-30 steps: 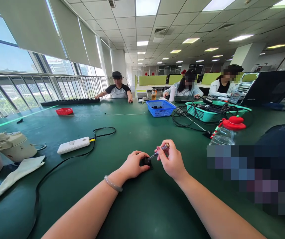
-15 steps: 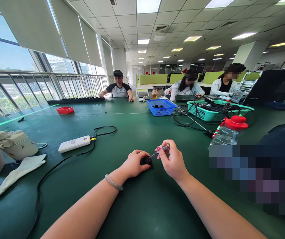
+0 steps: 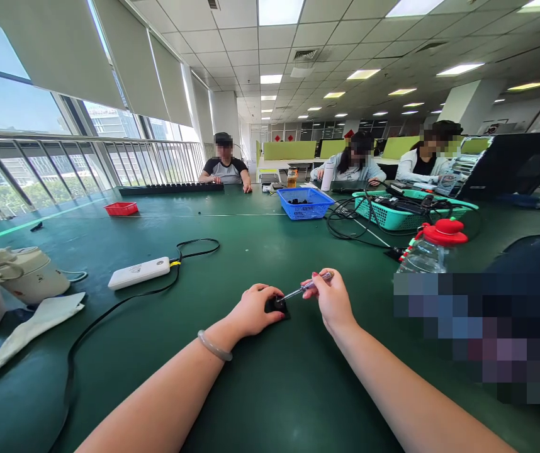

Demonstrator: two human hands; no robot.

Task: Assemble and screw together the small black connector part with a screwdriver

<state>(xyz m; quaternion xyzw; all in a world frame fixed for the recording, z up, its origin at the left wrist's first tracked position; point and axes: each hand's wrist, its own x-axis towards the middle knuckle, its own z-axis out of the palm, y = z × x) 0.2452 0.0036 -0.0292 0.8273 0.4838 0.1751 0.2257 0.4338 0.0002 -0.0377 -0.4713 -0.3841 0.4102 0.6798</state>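
My left hand (image 3: 257,309) is closed around a small black part (image 3: 277,306) on the green tabletop, thumb on the near side and fingers on the far side. What kind of part it is, I cannot make out. In my right hand (image 3: 333,299) is a screwdriver (image 3: 308,285) with a clear handle, pinched between thumb and fingers. Its thin metal shaft slants down to the left, and the tip meets the top of the black part. My left fingers hide some of the part.
A white power bank (image 3: 140,273) with a black cable lies left. Further off are a red tray (image 3: 121,208), a blue basket (image 3: 305,211) and a green basket (image 3: 388,218) with cables. A red-capped bottle (image 3: 433,245) stands right. Several people sit across the table.
My right hand has moved a little to the right and back along the screwdriver, so more of its shaft shows. My left hand stays on the black part.
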